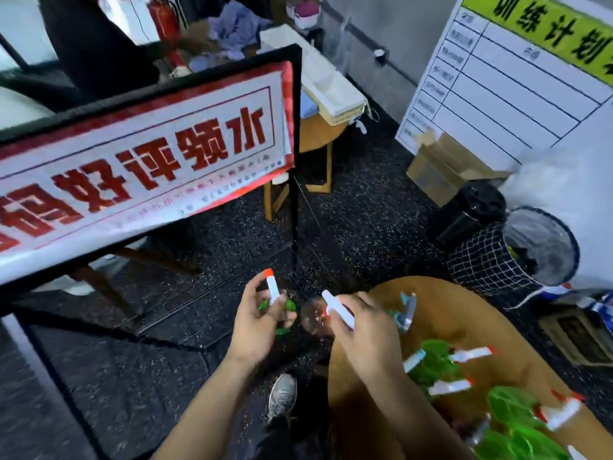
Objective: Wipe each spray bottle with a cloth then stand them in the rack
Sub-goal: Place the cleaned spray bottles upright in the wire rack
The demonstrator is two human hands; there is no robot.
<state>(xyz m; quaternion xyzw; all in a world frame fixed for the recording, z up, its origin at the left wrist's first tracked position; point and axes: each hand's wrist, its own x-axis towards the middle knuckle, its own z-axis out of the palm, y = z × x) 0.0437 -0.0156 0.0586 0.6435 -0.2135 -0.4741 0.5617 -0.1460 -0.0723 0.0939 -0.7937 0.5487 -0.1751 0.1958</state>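
My left hand (258, 322) grips a green spray bottle (288, 307) by its white head with an orange nozzle, held over the dark floor. A little to the right, my right hand (363, 330) grips a clear brownish spray bottle (315, 318) by its white trigger head. Several more green spray bottles (438, 361) with white and orange heads lie on the round wooden table (471, 310) at the lower right. A clear bottle with a pale blue trigger (407, 310) lies on that table near my right hand. No cloth shows in either hand.
A black metal rack (295, 161) hung with a red and white banner fills the left and centre. A wooden stool (318, 154), a black bin (467, 214), a checked basket (487, 263), cardboard boxes (441, 164) and a whiteboard (517, 78) stand behind. My shoe (282, 396) is below.
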